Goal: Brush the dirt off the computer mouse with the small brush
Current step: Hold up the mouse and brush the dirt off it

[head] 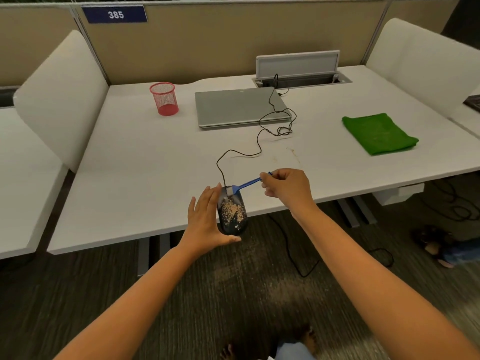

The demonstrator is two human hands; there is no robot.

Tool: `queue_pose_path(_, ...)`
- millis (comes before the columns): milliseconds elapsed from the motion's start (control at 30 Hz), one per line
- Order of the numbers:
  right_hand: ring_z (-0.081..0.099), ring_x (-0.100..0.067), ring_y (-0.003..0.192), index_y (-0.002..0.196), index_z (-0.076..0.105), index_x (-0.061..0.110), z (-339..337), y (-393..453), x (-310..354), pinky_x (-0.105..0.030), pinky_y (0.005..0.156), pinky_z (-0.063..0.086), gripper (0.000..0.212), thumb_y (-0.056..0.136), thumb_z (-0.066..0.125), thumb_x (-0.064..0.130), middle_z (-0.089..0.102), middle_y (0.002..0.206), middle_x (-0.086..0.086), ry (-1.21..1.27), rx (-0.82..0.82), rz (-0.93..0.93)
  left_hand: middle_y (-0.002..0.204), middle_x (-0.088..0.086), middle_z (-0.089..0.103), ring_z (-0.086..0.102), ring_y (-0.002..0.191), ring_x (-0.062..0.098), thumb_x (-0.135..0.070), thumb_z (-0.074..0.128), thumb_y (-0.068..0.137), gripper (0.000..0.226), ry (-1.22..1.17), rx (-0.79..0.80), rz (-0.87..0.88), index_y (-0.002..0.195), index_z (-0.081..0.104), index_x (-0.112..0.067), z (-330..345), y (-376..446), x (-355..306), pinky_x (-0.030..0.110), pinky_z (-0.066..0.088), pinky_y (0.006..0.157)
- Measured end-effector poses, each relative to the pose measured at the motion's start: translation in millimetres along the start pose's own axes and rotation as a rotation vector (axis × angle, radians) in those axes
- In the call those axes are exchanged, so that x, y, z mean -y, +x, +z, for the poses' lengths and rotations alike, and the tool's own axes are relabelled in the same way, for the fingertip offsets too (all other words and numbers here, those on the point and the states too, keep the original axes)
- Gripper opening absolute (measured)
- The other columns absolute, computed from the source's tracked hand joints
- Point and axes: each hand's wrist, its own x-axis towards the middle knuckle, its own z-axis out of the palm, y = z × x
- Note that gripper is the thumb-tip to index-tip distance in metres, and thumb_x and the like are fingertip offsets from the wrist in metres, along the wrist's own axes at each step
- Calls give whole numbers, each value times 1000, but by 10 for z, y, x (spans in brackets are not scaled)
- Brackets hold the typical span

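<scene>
Computer mouse (pixel 233 216): black, corded, coated with tan grit; held at the near edge of the white desk (pixel 135 162).
Left hand (pixel 207 224): cupped the mouse's left side, thumb under its rear.
Right hand (pixel 287 187): fingers pinched shut on the small brush (pixel 242 185).
Small brush: blue handle, pale bristles touching the mouse's front.
Red mesh cup (pixel 164 99): upright at desk rear; contents unclear.
</scene>
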Motion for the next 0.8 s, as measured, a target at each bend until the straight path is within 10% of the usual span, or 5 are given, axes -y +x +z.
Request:
queue_pose_path(333,61,-15,58,62,67,15,40,-10,126,-35,71,56,21,81,68,25,65,61,-2,-104,17,-184,154,5,12,-4,138,11,-67,75,50,127,20,-7,-36,140,-9,-35,-24,24,-28,47,-5,112)
queue_pose_path(567,49,5,47,58,61,16,74,-50,115,-5,46,36,23,78,69,24,52,51,13,-280,33,-340,154,6,12,0,141,20,-65,77,50,128,50,-19,-63,141,-8,-33,-29,53,-44,48,-5,112)
queue_pose_path(800,53,-9,54,67,67,11,31,-11,172,-22,59,44,20,82,66,24,59,56,5,-230,-4,-340,154,5,13,-2,139,13,-66,75,51,126,45,-37,-48,142,-4,-31,-11,29,-43,46,-5,112)
